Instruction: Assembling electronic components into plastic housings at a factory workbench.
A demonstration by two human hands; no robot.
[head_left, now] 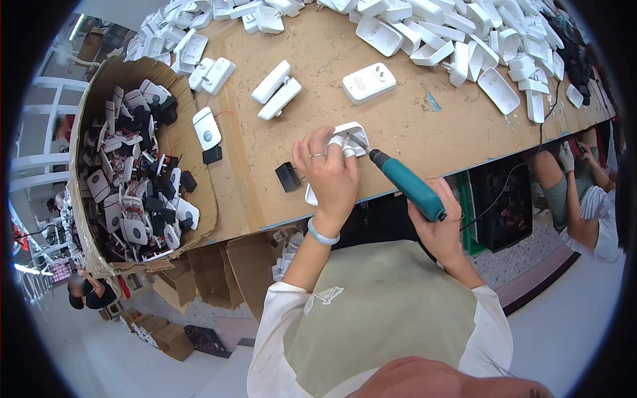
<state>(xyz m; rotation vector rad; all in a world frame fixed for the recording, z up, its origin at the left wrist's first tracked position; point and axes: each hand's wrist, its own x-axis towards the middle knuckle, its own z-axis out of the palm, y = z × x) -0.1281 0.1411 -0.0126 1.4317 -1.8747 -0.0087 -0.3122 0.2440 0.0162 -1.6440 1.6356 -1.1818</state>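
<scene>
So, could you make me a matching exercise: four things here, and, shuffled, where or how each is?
1. Green power tool
2. Black block
3. Cardboard box
4. Bracelet

A. Holding many parts
B. Around the left wrist
C. In the right hand
D. Beside the left hand

Pairs: 1-C, 2-D, 3-A, 4-B

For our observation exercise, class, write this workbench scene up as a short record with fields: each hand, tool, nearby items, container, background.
Left hand: the left hand steadies a white casing near the table's front edge
Right hand: the right hand grips a green power screwdriver
Tool position: its tip is at the casing
Nearby: a black block to the left of the left hand
Container: a cardboard box at left, holding white and black parts with wires
Background: piled white casings along the table's far side
</scene>
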